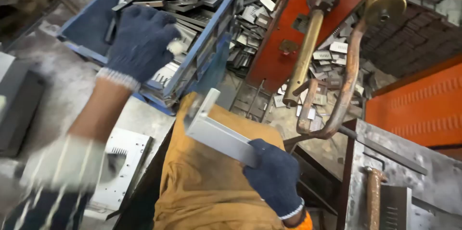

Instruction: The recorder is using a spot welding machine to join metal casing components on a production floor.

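Head view, looking down: the right hand (275, 178), in a dark knit glove, has its fingers closed round the near end of a bent sheet-metal bracket (215, 131), which lies tilted over the person's tan apron (202, 186) with its short flange standing up at the far end. The left hand (142, 42), gloved the same, is blurred over the blue plastic crate (84, 30) of louvred metal plates; its fingers look curled, but I cannot tell whether they hold anything.

The risks, as I judge them — the bracket is gripped only at one end, so its free end could swing or slip out and drop to the floor. The stamped edges in the crate look sharp, and a quick reach among them could snag the glove. The crate also sits near the counter's edge, so a hard tug might shift it.

The counter (62, 90) on the left is grey, dusty and scuffed, with a flat perforated plate (120, 162) lying near its edge. Beyond, the floor is strewn with loose stamped plates (332, 54) — an orange-red machine frame (284, 42) with a brass-coloured electrode arm (303, 52) stands over them, copper tubing (344, 85) curving down at right.
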